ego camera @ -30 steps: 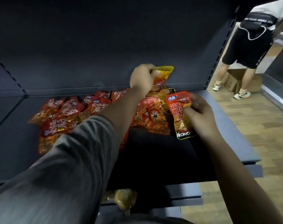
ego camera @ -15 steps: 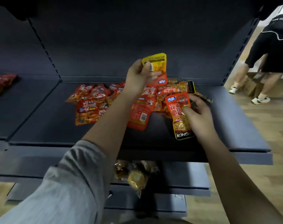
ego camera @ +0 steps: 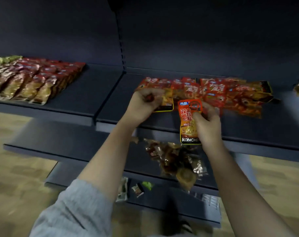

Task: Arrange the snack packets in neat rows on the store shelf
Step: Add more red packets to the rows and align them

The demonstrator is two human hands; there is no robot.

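At the shelf (ego camera: 111, 93) front, sorting underway: right hand (ego camera: 207, 124) grips orange packet (ego camera: 188, 122), left hand (ego camera: 145, 104) pinches another packet (ego camera: 166, 103); next, likely lay toward neat rows (ego camera: 37, 81) at ten o'clock.

left hand (ego camera: 146, 101) lowered its yellow-edged packet (ego camera: 165, 104) onto shelf (ego camera: 111, 93).

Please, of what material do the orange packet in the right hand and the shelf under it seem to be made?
The orange packet looks like glossy printed plastic film: it shines and bends in the right hand. The shelf seems painted metal, matte dark blue; uncertain, only its thin flat edge suggests it.
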